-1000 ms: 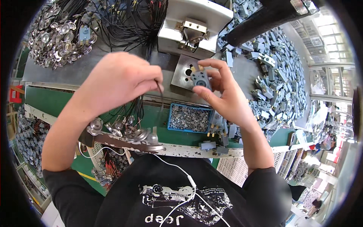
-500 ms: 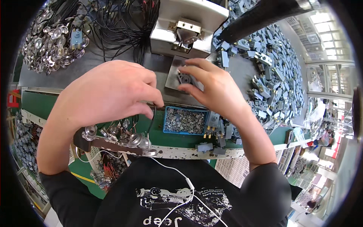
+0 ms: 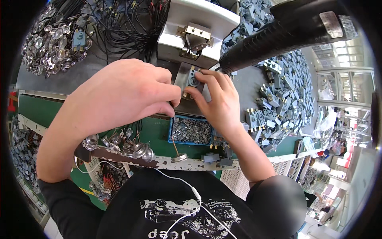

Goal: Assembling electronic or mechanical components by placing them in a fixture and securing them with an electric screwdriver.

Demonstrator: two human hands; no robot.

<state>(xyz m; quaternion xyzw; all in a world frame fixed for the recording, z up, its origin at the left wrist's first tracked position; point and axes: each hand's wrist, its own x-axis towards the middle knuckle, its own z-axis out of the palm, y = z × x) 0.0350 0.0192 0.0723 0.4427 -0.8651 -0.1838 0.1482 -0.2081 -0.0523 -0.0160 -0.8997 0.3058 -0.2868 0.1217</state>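
My left hand (image 3: 137, 93) is closed in a pinch on a thin wire. Its copper-coloured lower length (image 3: 175, 144) hangs down to a round silver metal cap (image 3: 180, 157) over the bench's near edge. My right hand (image 3: 221, 95) holds a small grey block (image 3: 193, 81) with a round centre and brass-coloured tabs, thumb and fingers around it. Under that block is a flat metal plate (image 3: 181, 77), directly before a white machine (image 3: 169, 46) with a metal fixture (image 3: 197, 38) on its front. The fingertips of my left hand are close to the block's left side.
A thick black tube-shaped tool (image 3: 258, 47) slants in from the upper right, near my right hand. A blue tray (image 3: 171, 133) of small metal parts is below my hands. Grey blocks (image 3: 286, 87) pile up at right; silver caps (image 3: 51, 47) and black wires (image 3: 123, 36) lie far left.
My right hand has moved slightly left and closed on the grey block. My left hand has moved right, carrying the wire and cap along. The black tool hangs lower and closer.
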